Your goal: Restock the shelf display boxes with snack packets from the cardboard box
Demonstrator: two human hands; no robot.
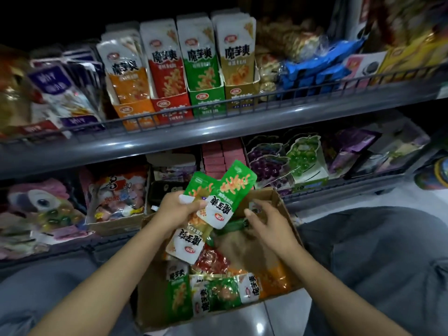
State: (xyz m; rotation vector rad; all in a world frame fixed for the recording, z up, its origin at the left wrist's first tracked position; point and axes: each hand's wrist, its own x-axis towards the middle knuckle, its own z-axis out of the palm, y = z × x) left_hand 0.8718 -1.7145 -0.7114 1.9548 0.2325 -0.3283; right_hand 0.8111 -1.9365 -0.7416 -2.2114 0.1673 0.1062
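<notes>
The fingers of the left hand [178, 209] curl round a fan of green snack packets [218, 197], thumb across their white ends; the packets point up and away, and the writing 魔芋爽 on them reads upside down. An orange-and-white packet of the same print hangs just below that grip. The right hand [266, 221] reaches into the cardboard box [278, 202] on the right, its fingers bent over a dark green packet [232, 225]; whether they grip it or only touch it cannot be told, as that part is blurred.

The box lies open on the floor between the person's knees. In it lie more packets: green ones [179, 294] along the near edge, red [212, 260] in the middle, orange [276, 280] to the right.

On the upper shelf [218, 132] beyond, four display boxes stand side by side behind a wire rail: orange [132, 112], red [172, 105], green [208, 98] and gold [242, 93], from left to right. Each holds upright white-topped packets printed 魔芋爽 under a small red oval logo. Purple packets [55, 93] stand left of them, blue ones [315, 71] to the right. On the lower shelf lie grape-shaped packs [269, 163].
</notes>
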